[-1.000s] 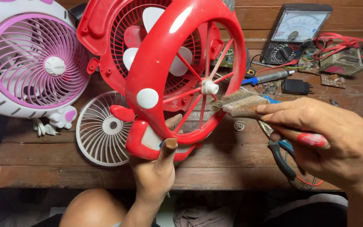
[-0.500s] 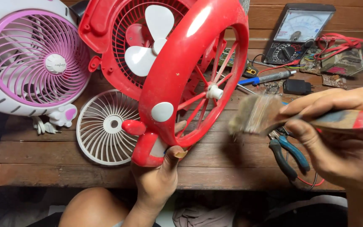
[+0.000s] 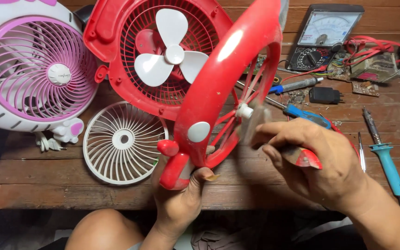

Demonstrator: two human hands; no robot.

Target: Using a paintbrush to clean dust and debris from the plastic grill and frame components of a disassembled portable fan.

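Left hand (image 3: 181,203) grips red fan grille (image 3: 218,97); right hand (image 3: 320,162) clasps brush (image 3: 302,155)

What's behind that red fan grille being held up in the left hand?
Behind the red fan grille lies the red fan body with its white blade, plus a screwdriver on the wooden table. The grille's rim covers part of the body and whatever lies beneath.

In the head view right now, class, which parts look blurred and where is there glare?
Head view: the brush head in the right hand smears with motion blur; a bright glare streak lies on the red fan grille's glossy rim; the bench and white fan blades stay sharp.
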